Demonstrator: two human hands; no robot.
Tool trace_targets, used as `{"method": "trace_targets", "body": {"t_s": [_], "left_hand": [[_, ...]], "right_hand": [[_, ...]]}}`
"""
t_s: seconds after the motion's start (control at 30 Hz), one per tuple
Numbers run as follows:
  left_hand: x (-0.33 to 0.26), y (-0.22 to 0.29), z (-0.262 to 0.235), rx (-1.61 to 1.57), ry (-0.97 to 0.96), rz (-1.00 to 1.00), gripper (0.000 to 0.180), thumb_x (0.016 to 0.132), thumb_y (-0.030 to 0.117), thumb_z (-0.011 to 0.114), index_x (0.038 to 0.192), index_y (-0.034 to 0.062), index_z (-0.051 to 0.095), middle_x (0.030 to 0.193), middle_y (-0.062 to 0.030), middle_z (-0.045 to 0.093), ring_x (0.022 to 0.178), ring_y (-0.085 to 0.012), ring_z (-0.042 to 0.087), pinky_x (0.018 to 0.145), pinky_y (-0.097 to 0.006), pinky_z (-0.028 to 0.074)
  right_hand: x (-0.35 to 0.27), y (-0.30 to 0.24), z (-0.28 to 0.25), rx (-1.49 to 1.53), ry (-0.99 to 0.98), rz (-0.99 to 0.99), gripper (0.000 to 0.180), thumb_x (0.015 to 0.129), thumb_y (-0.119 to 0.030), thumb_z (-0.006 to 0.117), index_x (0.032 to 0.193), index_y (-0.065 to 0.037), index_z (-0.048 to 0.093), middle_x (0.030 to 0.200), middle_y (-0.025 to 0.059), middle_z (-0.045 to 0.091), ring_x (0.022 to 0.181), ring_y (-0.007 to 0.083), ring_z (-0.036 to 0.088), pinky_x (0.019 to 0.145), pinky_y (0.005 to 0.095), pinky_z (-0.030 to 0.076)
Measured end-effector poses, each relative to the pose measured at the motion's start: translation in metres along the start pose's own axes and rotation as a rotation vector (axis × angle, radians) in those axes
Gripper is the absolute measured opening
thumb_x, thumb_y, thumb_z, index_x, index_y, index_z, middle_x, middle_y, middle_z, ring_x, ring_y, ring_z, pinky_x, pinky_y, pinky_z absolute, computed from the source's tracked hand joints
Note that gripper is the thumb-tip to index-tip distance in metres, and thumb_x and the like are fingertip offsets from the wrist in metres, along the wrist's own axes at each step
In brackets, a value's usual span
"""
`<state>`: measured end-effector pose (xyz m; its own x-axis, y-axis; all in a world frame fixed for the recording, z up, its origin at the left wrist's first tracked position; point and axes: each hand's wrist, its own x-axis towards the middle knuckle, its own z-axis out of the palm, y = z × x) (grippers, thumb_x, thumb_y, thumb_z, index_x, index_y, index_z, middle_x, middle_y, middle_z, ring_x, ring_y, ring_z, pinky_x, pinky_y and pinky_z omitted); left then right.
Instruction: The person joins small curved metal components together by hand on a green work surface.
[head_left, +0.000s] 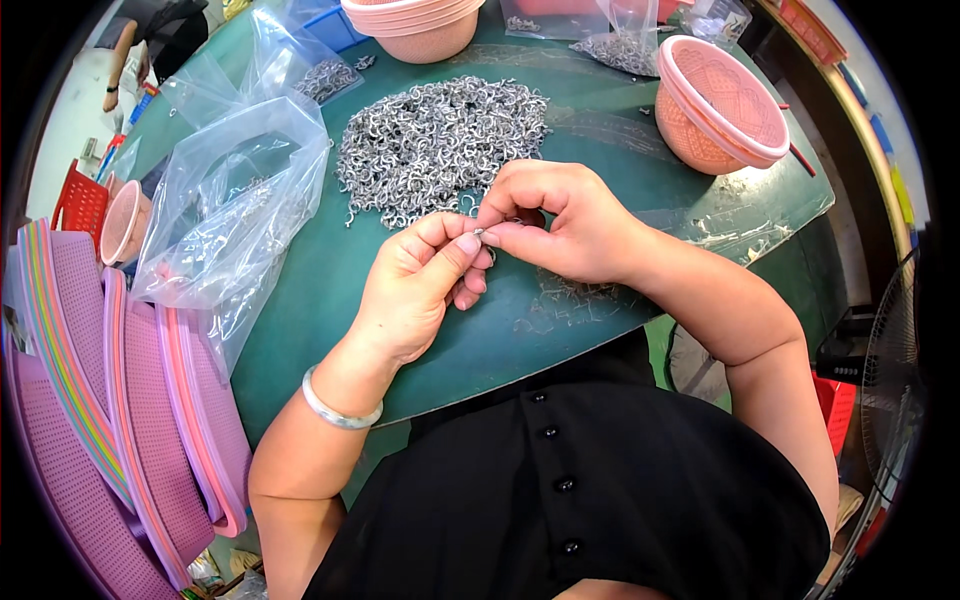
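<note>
Head view shows the person's two hands meeting just above the near edge of a green table (pixel 330 270). The left hand (pixel 415 290) curls its fingers inward, thumb and forefinger pinched on a small metal piece (pixel 480 234); the right hand (pixel 560 225) closes its fingertips on the same piece from the other side. Held this way — both pinches at one spot, close to the body — the tiny part sits steady between the fingertips, which likely suits fine fitting work. What exactly the piece is cannot be told; it is too small.

Just beyond the hands lies a loose heap of small silvery hooks (pixel 440 140), spread directly on the table, near enough that either hand could reach it.

A large clear plastic bag (pixel 235 200) slumps at the left, with a scatter of similar metal bits showing through it. A smaller clear bag (pixel 625 45) at the far side holds more grey pieces. A pink mesh basket (pixel 720 105) stands tilted at the far right; its visible inside looks bare. Stacked pink baskets (pixel 420 25) stand at the far edge — contents hidden. Purple and pink trays (pixel 130 420) lean in a stack at the person's left.
</note>
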<state>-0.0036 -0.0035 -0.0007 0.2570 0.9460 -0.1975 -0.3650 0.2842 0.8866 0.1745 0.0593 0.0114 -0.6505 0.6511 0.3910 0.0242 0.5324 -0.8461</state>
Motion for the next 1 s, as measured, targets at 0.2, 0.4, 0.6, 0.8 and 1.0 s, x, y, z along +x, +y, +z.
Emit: {"method": "trace_targets", "body": {"t_s": [0.2, 0.4, 0.6, 0.8, 1.0], "left_hand": [[0.0004, -0.0001, 0.0003, 0.021, 0.006, 0.006, 0.011, 0.09, 0.013, 0.053, 0.093, 0.0026, 0.056, 0.076, -0.0023, 0.058, 0.06, -0.007, 0.052, 0.051, -0.019, 0.042], [0.0002, 0.0007, 0.0023, 0.018, 0.024, -0.006, 0.008, 0.09, 0.012, 0.051, 0.09, 0.0057, 0.056, 0.074, -0.0004, 0.057, 0.058, -0.0066, 0.049, 0.049, -0.019, 0.038], [0.0005, 0.0003, 0.0009, -0.013, 0.013, -0.012, 0.009, 0.09, 0.013, 0.052, 0.091, 0.0048, 0.056, 0.074, -0.0012, 0.057, 0.058, -0.0069, 0.05, 0.049, -0.019, 0.039], [0.0003, 0.0011, 0.0015, -0.024, 0.016, -0.015, 0.011, 0.089, 0.014, 0.054, 0.091, 0.0039, 0.057, 0.073, -0.0019, 0.058, 0.057, -0.0071, 0.051, 0.048, -0.019, 0.04], [-0.0009, 0.0033, 0.0041, -0.022, 0.042, -0.035, 0.009, 0.09, 0.014, 0.053, 0.088, 0.0052, 0.057, 0.072, -0.0018, 0.058, 0.056, -0.0072, 0.05, 0.047, -0.019, 0.039]], "right_hand": [[-0.0003, -0.0001, -0.0002, 0.013, -0.002, 0.011, 0.008, 0.074, -0.002, 0.064, 0.081, -0.002, 0.06, 0.076, 0.0024, 0.057, 0.063, 0.0088, 0.05, 0.056, 0.0219, 0.041], [0.0007, -0.0007, -0.0015, 0.012, -0.023, 0.046, 0.007, 0.075, -0.003, 0.064, 0.081, -0.002, 0.061, 0.076, 0.0015, 0.056, 0.064, 0.0078, 0.049, 0.057, 0.0215, 0.04], [0.0011, 0.0034, -0.0008, 0.056, -0.025, 0.083, 0.009, 0.077, -0.006, 0.064, 0.084, -0.002, 0.062, 0.076, 0.0018, 0.06, 0.065, 0.006, 0.053, 0.06, 0.0212, 0.044], [0.0022, 0.0037, -0.0022, 0.13, -0.039, 0.144, 0.008, 0.079, -0.007, 0.063, 0.084, -0.001, 0.062, 0.074, 0.0003, 0.061, 0.068, 0.0041, 0.052, 0.062, 0.0205, 0.044], [0.0032, 0.002, -0.0026, 0.301, -0.063, 0.274, 0.009, 0.08, -0.007, 0.062, 0.085, 0.0, 0.062, 0.076, -0.0002, 0.062, 0.07, 0.0039, 0.052, 0.064, 0.0204, 0.044]]}}
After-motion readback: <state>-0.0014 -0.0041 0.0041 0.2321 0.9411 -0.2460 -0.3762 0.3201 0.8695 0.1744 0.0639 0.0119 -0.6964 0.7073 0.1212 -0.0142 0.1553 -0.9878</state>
